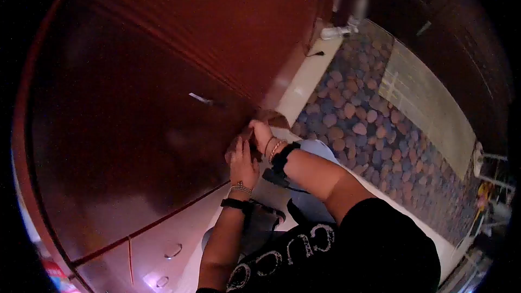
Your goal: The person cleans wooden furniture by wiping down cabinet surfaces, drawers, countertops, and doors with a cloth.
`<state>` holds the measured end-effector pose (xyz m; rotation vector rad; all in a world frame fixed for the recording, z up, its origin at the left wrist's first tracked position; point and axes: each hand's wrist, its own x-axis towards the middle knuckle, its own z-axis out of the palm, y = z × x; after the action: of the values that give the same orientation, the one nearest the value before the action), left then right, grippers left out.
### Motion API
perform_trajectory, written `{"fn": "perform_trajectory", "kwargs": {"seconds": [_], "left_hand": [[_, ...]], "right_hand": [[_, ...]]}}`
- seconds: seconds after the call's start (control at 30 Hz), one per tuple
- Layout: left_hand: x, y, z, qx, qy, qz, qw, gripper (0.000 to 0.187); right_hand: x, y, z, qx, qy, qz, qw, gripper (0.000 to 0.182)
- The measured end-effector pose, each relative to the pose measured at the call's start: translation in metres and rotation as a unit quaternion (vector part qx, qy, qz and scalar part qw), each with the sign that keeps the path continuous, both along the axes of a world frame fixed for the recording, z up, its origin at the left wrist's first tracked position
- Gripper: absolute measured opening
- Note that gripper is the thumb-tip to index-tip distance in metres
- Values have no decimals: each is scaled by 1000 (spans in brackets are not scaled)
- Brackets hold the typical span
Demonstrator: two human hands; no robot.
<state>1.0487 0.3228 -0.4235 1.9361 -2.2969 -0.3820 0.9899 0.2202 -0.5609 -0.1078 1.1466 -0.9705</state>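
Note:
Close together in the middle of the head view, both my hands are at a brown, soft-looking piece that resembles a cloth [232,155]. My left hand [244,165] has its fingers bent over it from the near side. Just above and to the right, my right hand [262,135] is closed, its thumb side toward the left hand. The fingertips and most of the piece are hidden between the hands. Beside them is the edge of a glossy dark red-brown panel [141,125] with a small silver handle [200,98]. Bracelets and black straps circle both wrists.
Lighter drawer fronts with ring handles [172,250] lie at the lower left. To the right, a pebble-patterned floor [361,114] borders a pale ledge [304,84]. A short black cable end [319,53] rests on that ledge. A white metal rack [496,171] stands at far right.

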Motion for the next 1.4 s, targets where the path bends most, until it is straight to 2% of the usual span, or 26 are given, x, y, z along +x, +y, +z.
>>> {"fn": "perform_trajectory", "kwargs": {"seconds": [0.07,0.1,0.17,0.23,0.27,0.3,0.37,0.4,0.43,0.5,0.53,0.67,0.77,0.87,0.93,1.03,1.1,1.13,1.17,1.2,1.23,1.27,1.3,1.33,1.37,1.4], "left_hand": [[-11,-12,-8,-3,25,-8,1000,58],[-14,-16,-12,-12,47,1,999,58],[0,-24,-60,21,61,-3,998,59],[11,-29,-77,53,65,-4,996,59],[12,-29,-81,78,20,-15,997,58],[16,-25,-84,108,-26,-25,994,57],[24,-8,-94,104,-57,-43,992,57],[28,-2,-98,88,-80,-62,991,56],[33,5,-96,94,-82,-68,990,56],[41,24,-85,287,-176,-2,942,53],[54,39,-89,296,-234,-38,925,52],[93,79,-111,267,-361,-100,888,48],[104,80,-130,207,-352,-104,907,50],[68,50,-103,200,-281,-105,933,45],[47,22,-93,180,-250,-97,947,46],[9,-16,-50,158,-158,-76,972,48],[0,-17,-28,45,-97,-84,991,50],[-8,-26,-7,20,-97,-68,993,50],[-9,-26,11,-25,-72,-59,995,51],[-9,-28,31,-64,-48,-55,995,52],[-6,-35,55,-80,-45,-46,995,52],[-5,-38,80,-109,-30,-45,993,52],[-29,-35,83,-140,-24,-42,989,52],[-25,-36,102,-151,-21,-37,988,52],[-16,-36,133,-175,3,-44,984,52],[-17,-36,146,-200,24,-50,978,52]], "right_hand": [[-18,-13,3,-18,-20,-114,993,18],[-32,-16,24,-4,33,-133,991,17],[-49,-19,25,12,81,-156,984,17],[-48,-14,-25,8,42,41,998,23],[-37,-16,-55,43,107,128,985,22],[-25,-7,-70,49,99,125,986,22],[0,28,-93,-160,323,300,883,20],[13,39,-102,-191,378,335,842,19],[33,52,-108,-186,399,356,824,19],[62,82,-115,-156,408,377,817,19],[75,98,-113,-143,403,382,819,19],[98,127,-114,-141,389,395,820,19],[72,107,-119,-169,417,400,799,20],[25,59,-125,-223,480,404,746,21],[-9,21,-117,-274,530,416,686,23],[-59,-26,-94,-392,615,417,543,25],[-79,-34,-16,-435,625,413,499,20],[-87,-43,-30,-517,634,266,511,20],[-93,-44,58,-454,611,416,498,18],[-88,-47,105,-468,615,411,483,18],[-82,-49,141,-447,512,307,666,20],[-76,-47,169,-400,376,189,814,22],[-93,-41,171,-333,207,66,918,24],[-86,-39,192,-241,33,-58,968,26],[-74,-37,223,-248,37,-53,967,26],[-70,-39,237,-355,174,-89,914,30]]}}
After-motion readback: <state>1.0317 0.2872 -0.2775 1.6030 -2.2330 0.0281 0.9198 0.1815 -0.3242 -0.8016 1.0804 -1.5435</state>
